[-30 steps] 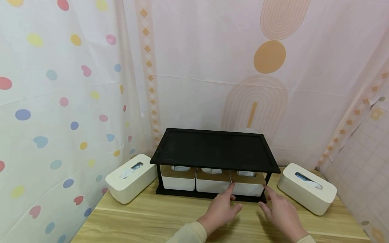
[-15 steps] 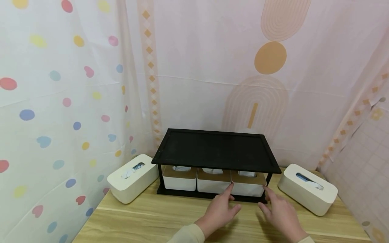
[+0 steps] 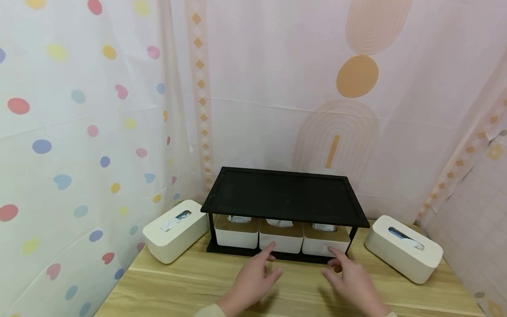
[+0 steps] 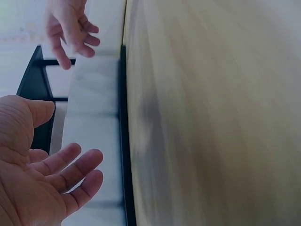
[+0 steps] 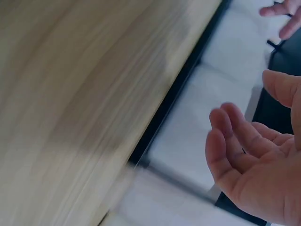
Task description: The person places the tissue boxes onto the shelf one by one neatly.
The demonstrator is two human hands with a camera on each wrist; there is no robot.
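A low black rack (image 3: 285, 196) holds three tissue boxes side by side, white with brown lids: a left box (image 3: 236, 238), a middle box (image 3: 280, 243) and a right box (image 3: 317, 247). White tissue pokes up from each lid. My left hand (image 3: 251, 279) hovers before the middle box, fingers loosely spread and holding nothing. In front of the right box is my right hand (image 3: 350, 279), its index finger near the box's face; whether it touches cannot be told. The right wrist view shows that hand's bent fingers (image 5: 218, 160) around nothing.
Longer white tissue boxes flank the rack: one on the left (image 3: 174, 231), one on the right (image 3: 404, 248). All stand on a wood-grain table (image 3: 178, 290). A patterned curtain (image 3: 253, 88) hangs behind, and a dotted one (image 3: 87, 176) on the left.
Both hands have left the sides of the right box. The left hand has moved left and nearer to me; the right hand has shifted slightly left. The boxes look unmoved in the rack.
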